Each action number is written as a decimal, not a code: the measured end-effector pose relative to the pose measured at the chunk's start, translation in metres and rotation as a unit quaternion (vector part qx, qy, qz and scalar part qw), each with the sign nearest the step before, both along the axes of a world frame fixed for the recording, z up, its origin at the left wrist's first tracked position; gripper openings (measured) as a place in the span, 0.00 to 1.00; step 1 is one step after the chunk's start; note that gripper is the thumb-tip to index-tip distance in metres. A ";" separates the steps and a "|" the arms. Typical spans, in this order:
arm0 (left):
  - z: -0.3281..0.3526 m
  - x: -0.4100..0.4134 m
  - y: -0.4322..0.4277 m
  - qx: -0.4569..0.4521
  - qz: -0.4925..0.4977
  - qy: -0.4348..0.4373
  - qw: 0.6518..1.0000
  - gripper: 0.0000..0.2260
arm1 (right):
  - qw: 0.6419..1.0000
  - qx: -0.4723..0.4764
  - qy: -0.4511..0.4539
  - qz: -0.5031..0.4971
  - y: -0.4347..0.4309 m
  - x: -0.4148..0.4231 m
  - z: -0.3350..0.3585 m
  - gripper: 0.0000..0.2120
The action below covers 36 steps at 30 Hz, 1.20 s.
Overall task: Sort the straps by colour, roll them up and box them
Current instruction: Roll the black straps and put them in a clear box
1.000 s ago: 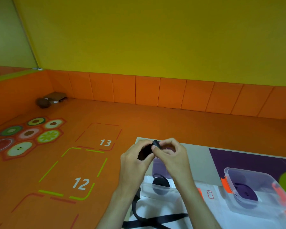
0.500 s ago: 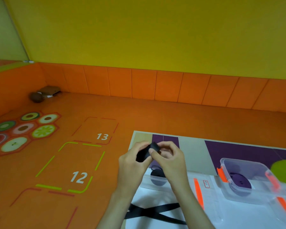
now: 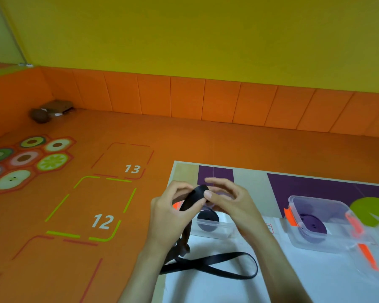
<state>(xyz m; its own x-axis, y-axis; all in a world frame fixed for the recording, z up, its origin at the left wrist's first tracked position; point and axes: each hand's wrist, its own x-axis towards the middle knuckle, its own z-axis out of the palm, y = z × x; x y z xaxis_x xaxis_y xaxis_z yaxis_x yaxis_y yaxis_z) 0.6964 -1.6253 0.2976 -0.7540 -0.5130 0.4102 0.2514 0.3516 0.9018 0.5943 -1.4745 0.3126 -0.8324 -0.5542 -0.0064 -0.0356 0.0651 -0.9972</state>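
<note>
A black strap (image 3: 208, 264) hangs from my hands and loops across the white sheet (image 3: 304, 278) below. My left hand (image 3: 171, 217) grips its upper part, curled round it. My right hand (image 3: 232, 204) pinches the strap's top end between thumb and fingers, above a clear box (image 3: 222, 228) that holds a rolled black strap (image 3: 207, 219). To the right stands a second clear box (image 3: 293, 204) with orange clips, holding a rolled purple strap (image 3: 313, 224).
The sheet lies on a mat (image 3: 258, 184) with purple panels, on an orange floor with numbered squares 12 and 13. A green blurred shape (image 3: 370, 211) is at the right edge. A loose orange clip (image 3: 368, 255) and a clear lid lie beside the purple box.
The small black roll between my fingers has opened into a wider loop. The hands sit lower in view, and more of the hanging strap shows on the sheet.
</note>
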 end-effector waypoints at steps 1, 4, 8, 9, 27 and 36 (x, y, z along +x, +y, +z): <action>0.000 -0.001 -0.001 -0.016 0.009 0.001 1.000 0.13 | 1.000 0.001 -0.008 0.017 0.002 -0.003 0.003 0.15; -0.001 -0.005 -0.001 0.007 -0.010 0.007 1.000 0.10 | 0.997 -0.037 -0.056 0.032 0.006 -0.008 0.008 0.17; -0.009 -0.012 0.005 0.143 -0.022 0.027 0.989 0.08 | 0.980 -0.106 -0.164 -0.034 -0.002 -0.003 0.003 0.18; -0.013 -0.014 0.005 0.148 -0.018 0.026 0.988 0.09 | 0.969 -0.140 -0.195 -0.048 -0.005 0.000 -0.003 0.18; -0.013 0.006 -0.011 0.138 -0.096 -0.041 0.985 0.11 | 0.997 -0.076 -0.026 0.016 0.006 0.005 -0.009 0.13; 0.012 -0.010 -0.013 0.081 -0.094 -0.028 0.992 0.18 | 0.986 -0.126 0.096 -0.044 0.004 -0.009 0.035 0.10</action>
<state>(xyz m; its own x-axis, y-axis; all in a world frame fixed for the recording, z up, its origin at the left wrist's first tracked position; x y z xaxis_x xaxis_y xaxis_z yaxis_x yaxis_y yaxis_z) 0.6859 -1.6388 0.3092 -0.8619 -0.4170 0.2885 0.2462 0.1531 0.9570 0.5854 -1.4706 0.3475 -0.8500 -0.4434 0.2843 -0.2307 -0.1717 -0.9577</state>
